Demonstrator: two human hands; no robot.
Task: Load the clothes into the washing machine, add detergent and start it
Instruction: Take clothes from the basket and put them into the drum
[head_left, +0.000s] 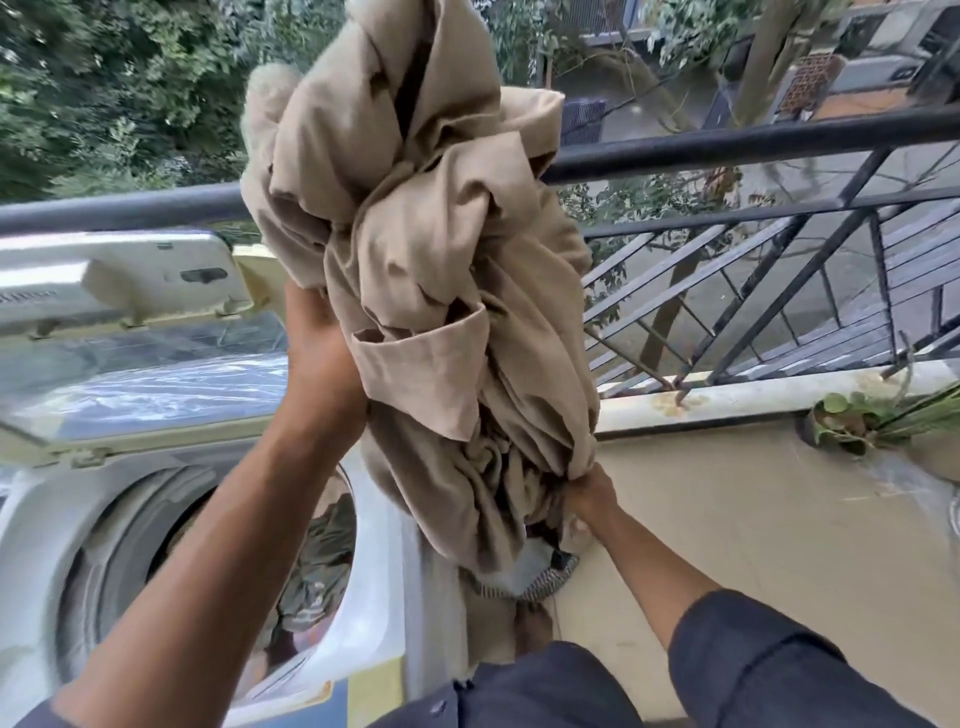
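Note:
A big bundle of beige clothes (415, 270) hangs in the air in the middle of the head view, right of the washing machine's opening. My left hand (317, 358) grips the bundle from its left side, and my right hand (589, 493) clutches its lower right end. The white top-loading washing machine (384, 571) stands at the lower left with its lid (130, 291) raised. Dark patterned clothes (317, 566) lie inside the drum. No detergent is in view.
A black metal balcony railing (753, 143) runs across behind the bundle, with trees and a street below. A low white ledge (753, 397) and a beige wall are at the right, with a potted plant (857, 421) on the ledge.

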